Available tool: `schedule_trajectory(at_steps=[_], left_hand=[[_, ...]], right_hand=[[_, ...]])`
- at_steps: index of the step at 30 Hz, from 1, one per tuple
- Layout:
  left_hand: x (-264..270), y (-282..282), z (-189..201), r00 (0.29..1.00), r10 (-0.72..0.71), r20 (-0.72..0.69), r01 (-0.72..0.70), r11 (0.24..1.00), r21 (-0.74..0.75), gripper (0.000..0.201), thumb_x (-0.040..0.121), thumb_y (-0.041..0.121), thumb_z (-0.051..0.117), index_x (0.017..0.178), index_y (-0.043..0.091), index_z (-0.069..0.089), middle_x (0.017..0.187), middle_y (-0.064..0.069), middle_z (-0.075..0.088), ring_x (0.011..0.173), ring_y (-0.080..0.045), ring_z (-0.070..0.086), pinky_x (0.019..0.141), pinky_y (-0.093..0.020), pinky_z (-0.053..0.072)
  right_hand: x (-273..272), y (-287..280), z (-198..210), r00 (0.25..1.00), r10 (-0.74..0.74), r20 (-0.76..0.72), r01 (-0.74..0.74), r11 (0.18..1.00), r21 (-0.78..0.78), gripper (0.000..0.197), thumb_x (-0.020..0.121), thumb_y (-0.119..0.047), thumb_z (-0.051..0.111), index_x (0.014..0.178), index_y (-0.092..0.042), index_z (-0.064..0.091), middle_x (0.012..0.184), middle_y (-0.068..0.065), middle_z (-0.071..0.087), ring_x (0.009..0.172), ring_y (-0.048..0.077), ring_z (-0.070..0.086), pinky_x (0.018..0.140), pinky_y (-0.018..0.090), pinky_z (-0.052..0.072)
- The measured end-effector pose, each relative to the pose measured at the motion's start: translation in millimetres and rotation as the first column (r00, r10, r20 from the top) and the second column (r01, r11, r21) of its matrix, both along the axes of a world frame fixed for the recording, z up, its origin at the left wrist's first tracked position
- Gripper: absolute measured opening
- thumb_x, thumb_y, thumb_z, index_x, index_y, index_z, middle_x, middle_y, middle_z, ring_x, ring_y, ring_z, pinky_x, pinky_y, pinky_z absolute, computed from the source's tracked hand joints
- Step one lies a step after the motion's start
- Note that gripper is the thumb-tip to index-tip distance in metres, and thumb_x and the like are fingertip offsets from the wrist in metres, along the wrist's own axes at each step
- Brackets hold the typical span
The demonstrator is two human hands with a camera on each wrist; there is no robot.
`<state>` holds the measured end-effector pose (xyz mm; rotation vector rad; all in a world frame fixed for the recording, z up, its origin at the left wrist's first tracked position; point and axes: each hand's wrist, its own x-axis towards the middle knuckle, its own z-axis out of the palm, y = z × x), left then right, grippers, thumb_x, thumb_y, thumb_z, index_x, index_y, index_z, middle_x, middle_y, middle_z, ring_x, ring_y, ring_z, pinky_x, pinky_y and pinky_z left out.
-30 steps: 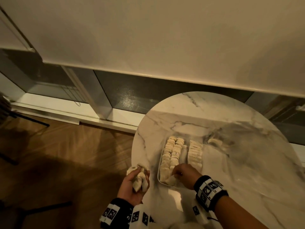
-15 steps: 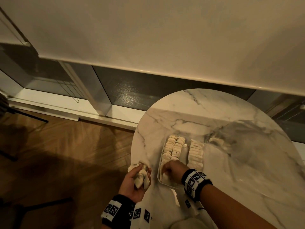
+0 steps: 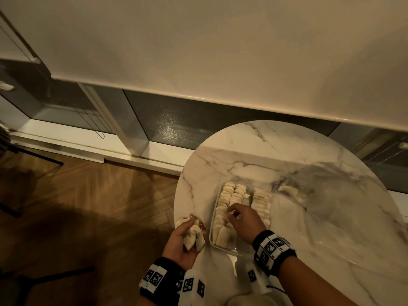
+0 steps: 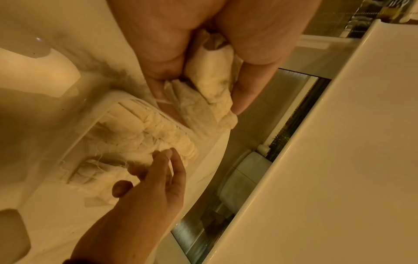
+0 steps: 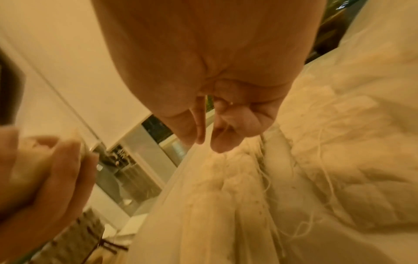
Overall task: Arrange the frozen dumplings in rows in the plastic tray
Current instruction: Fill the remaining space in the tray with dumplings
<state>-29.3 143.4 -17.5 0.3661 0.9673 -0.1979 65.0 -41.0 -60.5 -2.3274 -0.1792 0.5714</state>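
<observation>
A clear plastic tray (image 3: 212, 228) lies on the round marble table (image 3: 287, 151), and pale dumplings (image 3: 230, 193) fill it in rows. My right hand (image 3: 234, 214) hovers over the tray's middle row, fingers loosely bent and holding nothing. The right wrist view shows its fingertips (image 5: 204, 141) just above the packed dumplings (image 5: 339, 160). My left hand (image 3: 187, 236) sits left of the tray at the table's edge and grips a bunch of several dumplings (image 3: 195, 236). In the left wrist view those dumplings (image 4: 210, 80) are clamped between thumb and fingers, with the tray (image 4: 108, 100) beyond.
Crumpled clear plastic (image 3: 320, 195) with a pale lump (image 3: 287, 189) lies right of the tray. The table's left rim (image 3: 176, 206) runs right beside my left hand, above the wooden floor (image 3: 99, 195). A wall and dark glass panels stand behind.
My right hand has left a dumpling at the tray's near end and moved forward over the middle of the rows, now empty. The left hand has stayed put with its bunch.
</observation>
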Motion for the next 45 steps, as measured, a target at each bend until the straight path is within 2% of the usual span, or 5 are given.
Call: schedule_trajectory(at_steps=[4,8,13,37,45], left_hand=[[5.0,-7.6,4.8,1.000,-0.019,0.016,0.019,1.000,0.002,0.038,0.078,0.016,0.068,0.113,0.005,0.061,0.099,-0.018,0.064,0.072,-0.023,0.067,0.053,-0.030,0.058],[9.2,-16.1,9.0,0.997,-0.071,0.028,0.071,0.997,-0.019,0.032,0.077,0.016,0.067,0.106,0.004,0.062,0.091,-0.018,0.065,0.069,-0.022,0.067,0.053,-0.027,0.058],[11.3,-22.4,12.4,0.994,-0.105,0.030,0.106,0.994,-0.022,0.025,0.076,0.016,0.067,0.098,0.004,0.063,0.089,-0.017,0.065,0.074,-0.021,0.064,0.055,-0.024,0.055],[-5.8,-9.9,20.1,0.992,-0.090,0.094,0.091,0.996,-0.016,0.020,0.081,0.019,0.065,0.093,0.003,0.066,0.084,-0.017,0.067,0.081,-0.025,0.064,0.054,-0.030,0.059],[-4.7,-6.3,22.2,0.992,-0.087,0.093,0.089,0.996,-0.015,0.025,0.079,0.019,0.066,0.098,0.002,0.065,0.092,-0.019,0.065,0.079,-0.026,0.066,0.053,-0.028,0.059]], right_hand=[[1.0,-17.1,11.0,0.987,-0.136,-0.083,0.141,0.989,0.054,0.015,0.093,-0.018,0.059,0.095,-0.027,0.070,0.089,-0.006,0.067,0.076,0.009,0.063,0.067,0.025,0.054],[-7.5,-23.2,6.1,0.973,0.045,-0.228,-0.050,0.999,-0.016,0.028,0.087,-0.007,0.055,0.083,-0.029,0.072,0.097,-0.002,0.072,0.092,0.014,0.065,0.087,0.029,0.054],[-29.6,-15.9,-18.3,0.927,0.157,-0.340,-0.196,0.977,-0.083,0.024,0.093,-0.021,0.056,0.108,-0.025,0.074,0.116,-0.003,0.070,0.106,0.014,0.063,0.095,0.024,0.047],[-37.7,6.3,-27.9,0.923,0.221,-0.315,-0.256,0.964,-0.073,0.032,0.093,-0.019,0.055,0.120,-0.026,0.071,0.128,-0.005,0.065,0.120,0.016,0.057,0.104,0.023,0.040],[-50.1,14.1,-39.3,0.924,0.324,-0.205,-0.346,0.934,-0.085,0.052,0.085,-0.061,0.040,0.106,-0.027,0.073,0.106,0.010,0.068,0.095,0.029,0.062,0.084,0.029,0.043]])
